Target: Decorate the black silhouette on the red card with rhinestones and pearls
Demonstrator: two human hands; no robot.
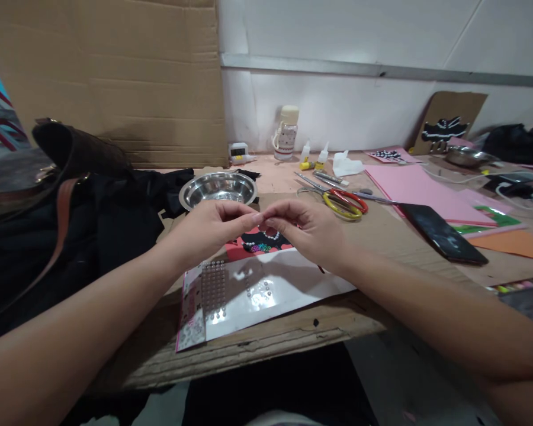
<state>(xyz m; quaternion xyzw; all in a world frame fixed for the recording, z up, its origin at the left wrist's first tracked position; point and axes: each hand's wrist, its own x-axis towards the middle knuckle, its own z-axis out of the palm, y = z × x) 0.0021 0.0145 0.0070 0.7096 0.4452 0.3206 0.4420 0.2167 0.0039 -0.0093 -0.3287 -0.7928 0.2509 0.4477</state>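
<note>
Head view: the left hand (220,228) and the right hand (313,229) are meeting at the fingertips above the wooden table (350,316), centred behind its front edge, each pressing thumb and forefinger together; whether anything is sitting between them cannot be told. Directly beneath, a flat red piece with a black shape (237,252) is lying just behind a white sheet of silvery pearls (214,284), which is reaching toward the front edge. Progress, as judged: multicoloured sequins (262,248) are already covering part of the black shape, and a curved row of white beads (272,235) is showing above it; other areas are appearing bare, and numerous pearls are remaining on the sheet. Toward the rear edge, a round steel bowl (186,193) is resting left of red-and-yellow-handled scissors (347,205). Nearer the right edge, a black phone (442,232) is lying before pink sheets (421,188). Behind the table, a brown cardboard panel (160,77) is standing beside a white wall (350,100).
</note>
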